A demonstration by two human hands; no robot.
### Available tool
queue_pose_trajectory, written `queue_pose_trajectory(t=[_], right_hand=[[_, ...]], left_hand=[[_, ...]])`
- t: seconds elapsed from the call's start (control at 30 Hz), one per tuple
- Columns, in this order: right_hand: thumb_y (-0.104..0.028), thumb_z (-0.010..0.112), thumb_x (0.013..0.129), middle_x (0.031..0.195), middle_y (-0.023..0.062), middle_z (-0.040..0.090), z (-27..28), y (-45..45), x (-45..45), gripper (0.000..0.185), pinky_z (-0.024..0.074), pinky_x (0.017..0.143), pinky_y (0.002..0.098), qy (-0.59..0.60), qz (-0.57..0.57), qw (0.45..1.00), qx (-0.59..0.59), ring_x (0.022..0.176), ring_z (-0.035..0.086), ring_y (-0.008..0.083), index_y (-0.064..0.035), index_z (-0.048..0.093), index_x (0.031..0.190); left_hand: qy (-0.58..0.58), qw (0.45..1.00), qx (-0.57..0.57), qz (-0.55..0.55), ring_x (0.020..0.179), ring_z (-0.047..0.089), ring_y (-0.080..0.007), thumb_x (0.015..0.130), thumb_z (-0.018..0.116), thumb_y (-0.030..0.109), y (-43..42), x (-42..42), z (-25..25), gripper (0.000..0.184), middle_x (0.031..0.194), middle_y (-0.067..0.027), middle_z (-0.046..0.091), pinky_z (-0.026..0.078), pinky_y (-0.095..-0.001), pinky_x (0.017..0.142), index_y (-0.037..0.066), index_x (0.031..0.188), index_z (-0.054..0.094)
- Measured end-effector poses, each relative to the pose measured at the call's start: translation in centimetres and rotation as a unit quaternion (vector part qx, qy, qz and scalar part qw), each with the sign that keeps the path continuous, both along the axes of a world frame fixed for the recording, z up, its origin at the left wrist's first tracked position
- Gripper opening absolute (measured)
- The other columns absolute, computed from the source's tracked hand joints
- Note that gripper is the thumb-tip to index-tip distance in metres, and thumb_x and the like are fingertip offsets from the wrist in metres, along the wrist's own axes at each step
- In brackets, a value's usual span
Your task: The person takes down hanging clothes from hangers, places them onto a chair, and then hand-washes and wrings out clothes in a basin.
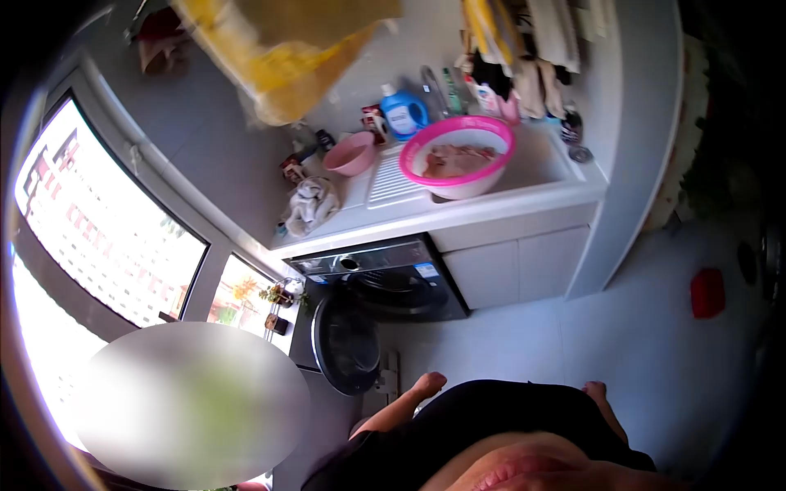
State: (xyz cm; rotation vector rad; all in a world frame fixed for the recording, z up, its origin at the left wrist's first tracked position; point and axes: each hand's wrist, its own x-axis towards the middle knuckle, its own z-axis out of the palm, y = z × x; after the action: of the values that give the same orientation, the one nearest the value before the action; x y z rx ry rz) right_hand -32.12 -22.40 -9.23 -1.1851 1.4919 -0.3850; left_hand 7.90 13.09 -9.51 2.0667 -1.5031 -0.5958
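Head view, left hand (429, 384): hanging low beside the black shirt (508, 409), nearest to the washer door, no contact visible. Too small to read, so can't tell if fingers apart or together. Nothing obvious in it.
Head view, right hand (596, 389): out past the other side of the shirt, over bare floor (630, 344). Same deal, can't tell the grip.
Washer door (347, 344): swung wide, below the counter's left front corner. Kinda begging for a banged knee with a careless step left.
Washing machine (446, 282): tucked under the left part of the counter (532, 204). Dark inside, can't tell if loaded.
Pink-rimmed basin (471, 186): parked at the sink, by the right edge of the ridged drainboard (391, 182), close to the counter's front edge. Biggest worry imo: could tip if pulled by one side of the rim, especially if heavy with water.
Pale pink cloth (457, 161): heaped in the basin. Might drip on the floor if carried wet, then slippery tiles.
White cloth (313, 204): bunched near the counter's left end. Could slide off if bumped.
Blue bottle (401, 114): upright toward the back edge. Could topple from a basin shoved backward.
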Motion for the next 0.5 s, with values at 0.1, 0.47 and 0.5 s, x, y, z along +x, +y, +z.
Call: queue_pose_trajectory(t=[0.1,0.47,0.5], right_hand=[[-0.01,0.055,0.079,0.063,0.0103,0.058,0.4,5.7,10.9,0.012,0.0451,0.04,0.0323,0.055,0.164,0.984,-0.046,0.051,0.058,0.0187,0.0012,0.058,0.083],[-0.027,0.058,0.081,0.085,0.0095,0.063,-4.6,10.2,26.1,0.024,0.0446,0.076,0.03,0.099,0.68,0.723,-0.068,0.081,0.058,0.0166,-0.0058,0.066,0.09],[-0.027,0.057,0.082,0.08,0.0093,0.063,-1.3,10.9,27.9,0.024,0.0443,0.074,0.0299,0.107,0.66,0.738,-0.086,0.077,0.057,0.0154,-0.0058,0.065,0.09]], left_hand=[[0.199,0.949,0.111,0.22,0.08,0.063,-0.0267,0.081,0.054,0.025,5.2,2.8,0.7,0.026,0.09,-0.0135,0.065,0.049,-0.0349,0.074,0.003,0.093,0.062],[0.393,0.842,-0.023,0.368,0.083,0.062,-0.0174,0.086,0.054,0.026,6.9,2.1,-3.2,0.033,0.089,-0.0102,0.064,0.048,-0.0308,0.074,-0.001,0.106,0.059],[0.392,0.835,-0.075,0.379,0.083,0.062,-0.0168,0.086,0.055,0.025,6.2,2.5,-2.3,0.033,0.089,-0.01,0.064,0.048,-0.0304,0.075,0.0,0.106,0.059]])
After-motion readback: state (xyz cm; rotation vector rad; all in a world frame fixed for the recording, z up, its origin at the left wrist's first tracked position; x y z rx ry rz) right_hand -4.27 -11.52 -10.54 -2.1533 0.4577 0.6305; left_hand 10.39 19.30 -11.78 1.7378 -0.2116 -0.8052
